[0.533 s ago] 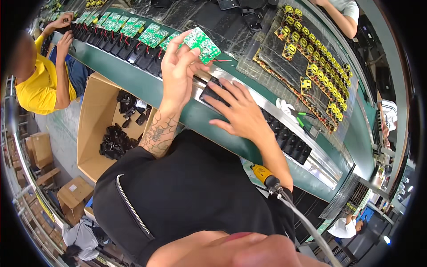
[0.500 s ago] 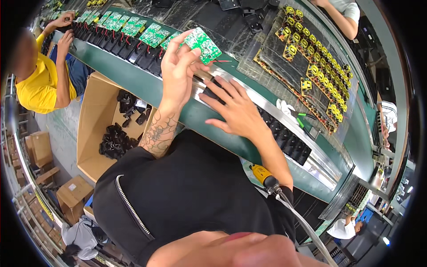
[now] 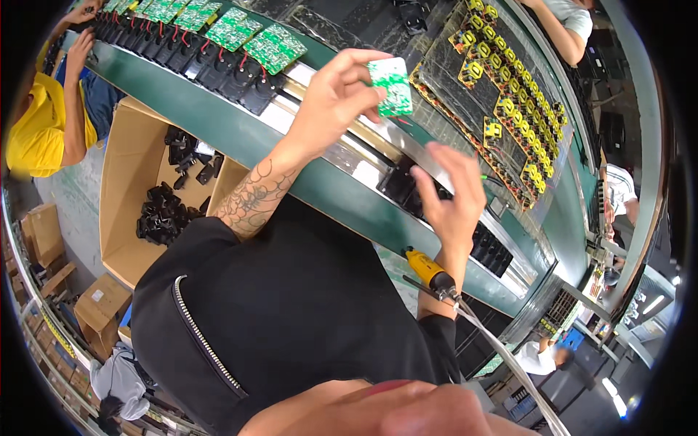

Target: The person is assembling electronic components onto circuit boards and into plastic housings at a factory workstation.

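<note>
My left hand [image 3: 338, 102] grips a green-and-white circuit board [image 3: 391, 89] by its left edge, between thumb and fingers. A bit of red wire shows below the board, which is raised above the metal rail [image 3: 342, 152] on the bench. To the right, my right hand [image 3: 454, 196] has its thumb and fingers apart, with nothing visible in it. It hovers beside black plastic housings [image 3: 400, 182] on the rail and partly hides them. Left of my hands, a row of black housings [image 3: 251, 87] carries green circuit boards [image 3: 275, 49] joined by red wires.
Boards with yellow-wrapped coils [image 3: 509, 109] cover the bench's far right. A yellow electric screwdriver [image 3: 429, 270] with a cable hangs near my right forearm. Left of me stands a cardboard box [image 3: 120, 182] holding black parts [image 3: 167, 214]. A co-worker in yellow [image 3: 51, 134] sits at far left.
My left hand has moved right with the circuit board and turned it more upright. My right hand has come off the black housings and moved right. The whole view has shifted somewhat.
</note>
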The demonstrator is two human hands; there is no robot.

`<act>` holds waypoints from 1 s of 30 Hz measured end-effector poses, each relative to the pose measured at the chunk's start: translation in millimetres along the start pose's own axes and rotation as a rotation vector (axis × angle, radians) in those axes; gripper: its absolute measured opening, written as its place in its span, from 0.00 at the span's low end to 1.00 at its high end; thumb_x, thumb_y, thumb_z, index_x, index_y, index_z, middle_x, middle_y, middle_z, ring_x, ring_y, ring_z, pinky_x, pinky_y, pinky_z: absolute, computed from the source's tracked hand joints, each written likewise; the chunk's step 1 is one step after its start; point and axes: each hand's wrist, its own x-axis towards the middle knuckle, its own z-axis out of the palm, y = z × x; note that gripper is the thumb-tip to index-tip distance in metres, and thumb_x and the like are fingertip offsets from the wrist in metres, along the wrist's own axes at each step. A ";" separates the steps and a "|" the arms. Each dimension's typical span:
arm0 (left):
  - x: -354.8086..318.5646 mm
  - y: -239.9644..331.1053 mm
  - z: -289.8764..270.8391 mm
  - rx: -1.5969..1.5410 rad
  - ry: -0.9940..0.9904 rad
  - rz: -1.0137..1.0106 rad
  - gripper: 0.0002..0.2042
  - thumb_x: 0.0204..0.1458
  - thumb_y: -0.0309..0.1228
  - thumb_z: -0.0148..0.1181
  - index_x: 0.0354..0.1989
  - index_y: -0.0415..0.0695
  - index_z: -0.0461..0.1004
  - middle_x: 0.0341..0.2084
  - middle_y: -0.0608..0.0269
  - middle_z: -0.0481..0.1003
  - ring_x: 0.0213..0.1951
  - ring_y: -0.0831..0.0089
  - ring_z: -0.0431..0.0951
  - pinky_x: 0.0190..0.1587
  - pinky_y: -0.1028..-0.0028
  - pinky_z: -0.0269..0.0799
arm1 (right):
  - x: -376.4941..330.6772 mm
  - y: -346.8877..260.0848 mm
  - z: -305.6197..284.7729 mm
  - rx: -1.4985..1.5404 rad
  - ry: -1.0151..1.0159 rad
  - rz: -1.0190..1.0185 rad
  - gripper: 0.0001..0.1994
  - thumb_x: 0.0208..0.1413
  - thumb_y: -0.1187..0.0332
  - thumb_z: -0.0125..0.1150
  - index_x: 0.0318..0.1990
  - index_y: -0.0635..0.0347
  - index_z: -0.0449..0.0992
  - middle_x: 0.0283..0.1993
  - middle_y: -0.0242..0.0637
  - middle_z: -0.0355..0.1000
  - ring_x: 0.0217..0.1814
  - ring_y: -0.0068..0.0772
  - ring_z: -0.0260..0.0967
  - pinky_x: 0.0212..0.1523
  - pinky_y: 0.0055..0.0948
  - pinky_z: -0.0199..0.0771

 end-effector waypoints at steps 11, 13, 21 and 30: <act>-5.7 -26.4 36.7 0.061 -0.202 -0.095 0.21 0.54 0.17 0.55 0.58 0.40 0.69 0.35 0.61 0.75 0.31 0.82 0.74 0.33 0.83 0.73 | -20.9 16.0 17.9 0.261 0.192 0.431 0.08 0.50 0.78 0.69 0.38 0.69 0.80 0.39 0.36 0.77 0.30 0.20 0.65 0.30 0.16 0.65; -6.4 -30.7 38.6 0.076 -0.208 -0.099 0.21 0.54 0.17 0.56 0.58 0.40 0.69 0.35 0.62 0.75 0.30 0.83 0.74 0.33 0.83 0.72 | -25.5 19.4 20.2 0.302 0.181 0.456 0.07 0.50 0.78 0.69 0.37 0.69 0.80 0.37 0.35 0.77 0.29 0.19 0.65 0.30 0.16 0.65; -6.5 -43.8 33.0 0.254 -0.239 -0.134 0.21 0.52 0.17 0.57 0.57 0.44 0.71 0.33 0.65 0.74 0.28 0.85 0.72 0.30 0.85 0.66 | -33.2 21.8 31.2 0.575 0.171 0.810 0.04 0.52 0.78 0.68 0.34 0.67 0.81 0.26 0.28 0.74 0.24 0.16 0.62 0.29 0.15 0.64; -6.2 -52.2 26.9 0.300 -0.232 -0.117 0.21 0.52 0.17 0.59 0.56 0.45 0.72 0.29 0.67 0.75 0.26 0.85 0.70 0.28 0.85 0.64 | -26.4 20.0 29.0 0.432 0.103 0.839 0.04 0.50 0.76 0.70 0.32 0.67 0.82 0.22 0.24 0.70 0.22 0.14 0.55 0.26 0.13 0.58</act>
